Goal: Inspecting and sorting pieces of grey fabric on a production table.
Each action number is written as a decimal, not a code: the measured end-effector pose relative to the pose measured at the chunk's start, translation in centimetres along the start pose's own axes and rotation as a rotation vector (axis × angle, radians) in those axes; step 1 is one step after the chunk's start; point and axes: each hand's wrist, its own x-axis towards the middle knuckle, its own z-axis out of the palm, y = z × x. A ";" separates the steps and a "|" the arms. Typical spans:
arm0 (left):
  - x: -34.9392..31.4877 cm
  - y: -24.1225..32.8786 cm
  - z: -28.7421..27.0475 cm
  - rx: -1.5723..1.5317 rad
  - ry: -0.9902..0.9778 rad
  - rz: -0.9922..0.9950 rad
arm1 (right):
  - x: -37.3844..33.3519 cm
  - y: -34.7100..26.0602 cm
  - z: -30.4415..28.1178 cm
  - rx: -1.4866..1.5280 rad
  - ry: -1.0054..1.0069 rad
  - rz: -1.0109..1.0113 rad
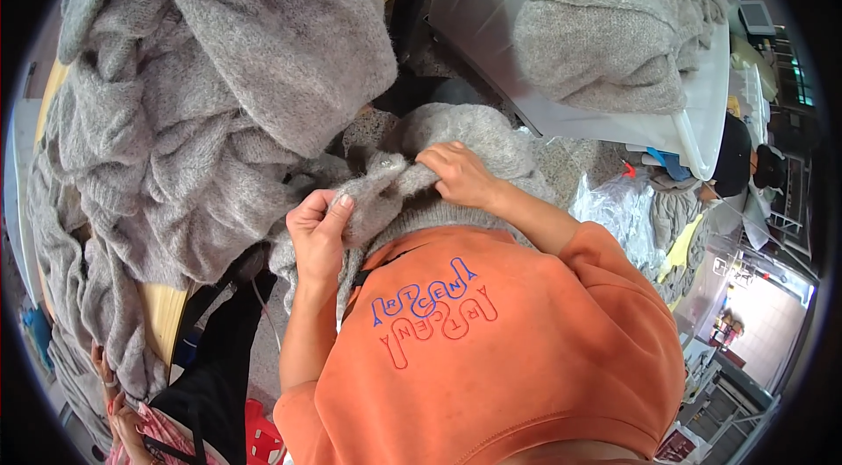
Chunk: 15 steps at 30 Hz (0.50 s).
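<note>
A fuzzy grey knitted garment [379, 195] lies across my lap, its edge stretched between my two hands. My left hand [319, 226] grips it with the thumb pressed on top of the knit. To the right and slightly farther off, my right hand [458, 174] pinches the same edge, fingers curled over the fabric. The rest of the garment [469, 136] bunches beyond my right hand, and a ribbed band lies below it. What kind of garment it is I cannot tell.
Grey knits [219, 70] heap high on a wooden table [162, 316] at left. More knitwear [605, 44] fills a translucent plastic bin [697, 145] at far right. Clear plastic wrapping [614, 206] lies below the bin. Another person's hands [127, 425] touch fabric at lower left.
</note>
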 end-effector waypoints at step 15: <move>0.2 0.7 1.9 -0.001 -0.070 -0.147 | 0.4 -5.9 -3.5 0.232 0.182 -0.543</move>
